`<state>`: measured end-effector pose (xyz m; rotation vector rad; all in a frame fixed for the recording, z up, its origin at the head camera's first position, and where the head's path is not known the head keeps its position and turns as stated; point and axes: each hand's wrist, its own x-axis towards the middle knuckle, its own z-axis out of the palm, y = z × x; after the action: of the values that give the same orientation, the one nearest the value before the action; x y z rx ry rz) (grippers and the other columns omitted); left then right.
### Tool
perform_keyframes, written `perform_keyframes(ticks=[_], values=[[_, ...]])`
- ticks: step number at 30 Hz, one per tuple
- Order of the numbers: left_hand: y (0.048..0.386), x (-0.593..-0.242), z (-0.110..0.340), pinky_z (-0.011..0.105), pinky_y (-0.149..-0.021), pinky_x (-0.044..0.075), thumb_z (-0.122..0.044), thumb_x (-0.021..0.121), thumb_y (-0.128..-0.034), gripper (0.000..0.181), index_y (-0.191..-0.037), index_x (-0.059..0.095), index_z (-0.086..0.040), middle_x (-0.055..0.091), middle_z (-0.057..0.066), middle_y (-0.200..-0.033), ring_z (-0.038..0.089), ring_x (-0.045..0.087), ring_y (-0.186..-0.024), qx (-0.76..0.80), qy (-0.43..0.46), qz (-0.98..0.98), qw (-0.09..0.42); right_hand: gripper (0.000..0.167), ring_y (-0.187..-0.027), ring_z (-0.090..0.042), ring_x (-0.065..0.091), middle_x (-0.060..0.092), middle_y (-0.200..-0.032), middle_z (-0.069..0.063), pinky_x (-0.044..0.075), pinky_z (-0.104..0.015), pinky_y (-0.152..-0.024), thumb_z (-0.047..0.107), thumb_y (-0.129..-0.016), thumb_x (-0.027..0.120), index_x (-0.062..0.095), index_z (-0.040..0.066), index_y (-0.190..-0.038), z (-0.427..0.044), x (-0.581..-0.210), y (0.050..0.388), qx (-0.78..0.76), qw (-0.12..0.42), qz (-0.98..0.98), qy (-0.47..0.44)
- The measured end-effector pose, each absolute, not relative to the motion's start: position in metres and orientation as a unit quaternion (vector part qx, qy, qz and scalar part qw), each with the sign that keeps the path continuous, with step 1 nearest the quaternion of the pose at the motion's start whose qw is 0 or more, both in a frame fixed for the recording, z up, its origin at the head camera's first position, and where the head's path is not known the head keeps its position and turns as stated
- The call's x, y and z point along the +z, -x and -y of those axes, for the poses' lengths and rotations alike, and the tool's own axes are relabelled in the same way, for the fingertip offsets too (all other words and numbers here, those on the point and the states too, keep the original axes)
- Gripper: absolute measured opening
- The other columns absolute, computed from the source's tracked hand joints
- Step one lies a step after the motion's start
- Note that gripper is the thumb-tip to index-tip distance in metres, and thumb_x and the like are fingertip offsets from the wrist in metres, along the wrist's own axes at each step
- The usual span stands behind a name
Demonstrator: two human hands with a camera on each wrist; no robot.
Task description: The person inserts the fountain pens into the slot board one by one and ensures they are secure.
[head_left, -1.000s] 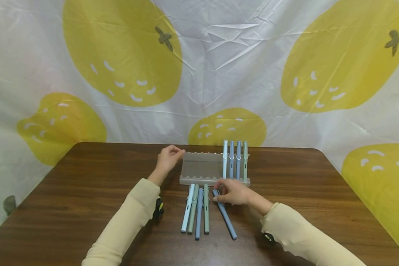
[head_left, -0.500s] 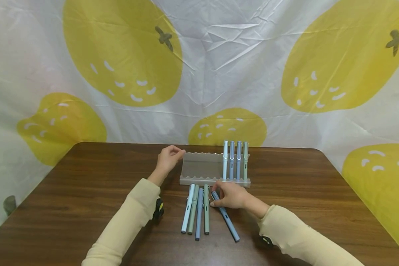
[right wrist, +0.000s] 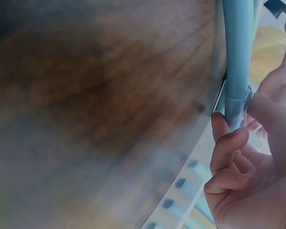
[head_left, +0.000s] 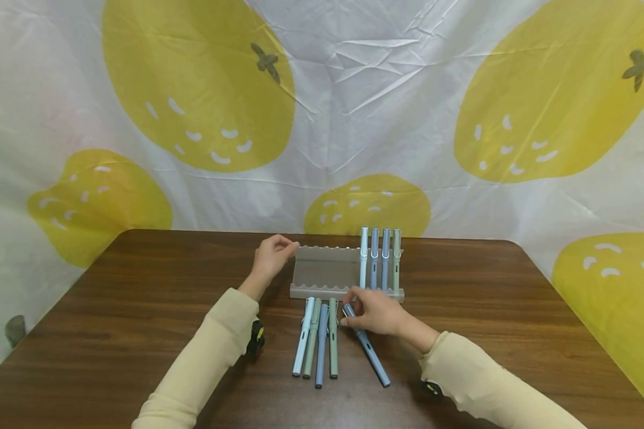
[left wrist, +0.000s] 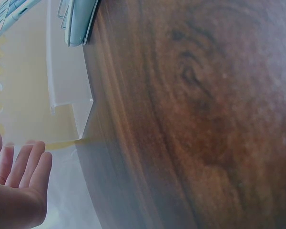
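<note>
At the table's middle lies a translucent pen rack (head_left: 324, 271) with scalloped edges. My left hand (head_left: 271, 256) holds its far left corner between thumb and forefinger; the other fingers extend in the left wrist view. My right hand (head_left: 378, 311) pinches a blue pen (head_left: 372, 354) near its capped end, in front of the rack. In the right wrist view, thumb and fingers (right wrist: 231, 143) close around the cap and clip. Left of that pen lie a light blue pen (head_left: 303, 338), two green pens (head_left: 333, 339) and another blue pen (head_left: 321, 345).
Several pens (head_left: 374, 259) stand side by side in the right part of the rack, one pale, two blue, one green. The brown wooden table (head_left: 193, 268) ends at a white curtain (head_left: 354, 119) with yellow fruit prints.
My right hand shifts slightly at the pen's capped end. The pen's lower end has swung a little to the right. My left hand stays at the rack's corner.
</note>
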<state>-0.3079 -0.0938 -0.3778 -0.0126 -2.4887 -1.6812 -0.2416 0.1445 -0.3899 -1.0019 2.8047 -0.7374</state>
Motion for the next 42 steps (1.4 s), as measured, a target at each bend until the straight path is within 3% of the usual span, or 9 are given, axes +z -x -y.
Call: perform_keyframes(ticks=[14,24,42], values=[[0.308,-0.377,0.094,0.035,-0.072,0.047,-0.027,0.061,-0.0844,0.024,-0.091,0.061,-0.003,0.064,0.010,-0.093,0.021,0.060,-0.084,-0.556,0.005,0.828,0.071,0.023,-0.063,-0.009,0.053,0.056,-0.071,0.006,0.044,-0.026,-0.057,0.012,-0.080,0.062,0.056,0.006,-0.100,-0.153,-0.377,0.249,-0.306,0.036,-0.893,0.328],[0.310,-0.378,0.093,0.033,-0.070,0.048,-0.022,0.062,-0.0839,0.020,-0.089,0.061,-0.002,0.065,0.011,-0.089,0.021,0.061,-0.081,-0.553,0.005,0.829,0.081,0.023,-0.063,-0.010,0.053,0.059,-0.074,0.004,0.044,-0.027,-0.055,0.012,-0.082,0.061,0.055,0.005,-0.102,-0.155,-0.366,0.254,-0.338,0.029,-0.886,0.316],[0.310,-0.379,0.093,0.033,-0.070,0.048,-0.024,0.062,-0.0834,0.022,-0.089,0.061,-0.003,0.064,0.010,-0.088,0.021,0.060,-0.082,-0.557,0.000,0.827,0.076,0.025,-0.062,-0.027,0.055,0.062,-0.081,-0.001,0.043,-0.032,-0.051,0.016,-0.084,0.060,0.054,0.011,-0.108,-0.158,-0.346,0.262,-0.391,0.007,-0.884,0.257]])
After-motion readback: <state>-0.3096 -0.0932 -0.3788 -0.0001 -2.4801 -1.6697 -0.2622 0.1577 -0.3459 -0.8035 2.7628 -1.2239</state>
